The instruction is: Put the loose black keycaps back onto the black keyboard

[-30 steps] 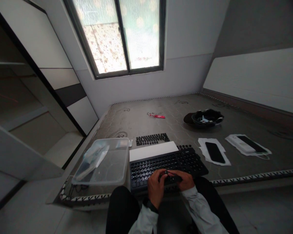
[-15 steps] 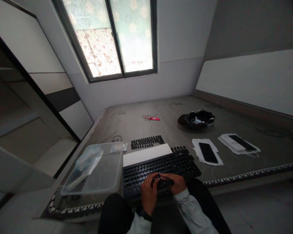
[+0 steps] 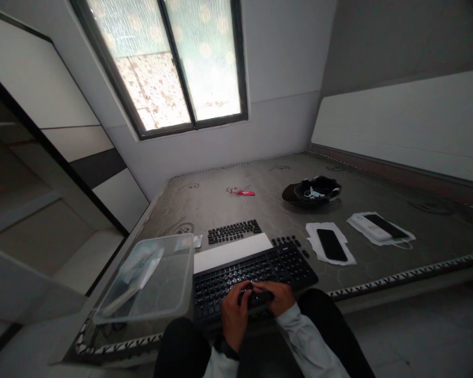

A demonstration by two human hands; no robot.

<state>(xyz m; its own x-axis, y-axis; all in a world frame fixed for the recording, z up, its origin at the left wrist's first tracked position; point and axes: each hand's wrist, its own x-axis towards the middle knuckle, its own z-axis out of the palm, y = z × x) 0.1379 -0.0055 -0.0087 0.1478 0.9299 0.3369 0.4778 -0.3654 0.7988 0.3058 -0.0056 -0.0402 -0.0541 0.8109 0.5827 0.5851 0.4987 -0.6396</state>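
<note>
A black keyboard lies at the near edge of a grey mattress. My left hand and my right hand meet over its front rows, both closed around a small dark object that I cannot make out. Behind the keyboard lies a white flat box, and past that a block of loose black keycaps. More keycaps sit by the keyboard's far right corner.
A clear plastic tub with a wrapper inside stands left of the keyboard. To the right lie a black phone on white paper and a white device with a phone. A black cap and a red packet lie farther back.
The view has drifted so everything sits a little further left and lower. My hands stay together over the keyboard's front, still holding the small dark object.
</note>
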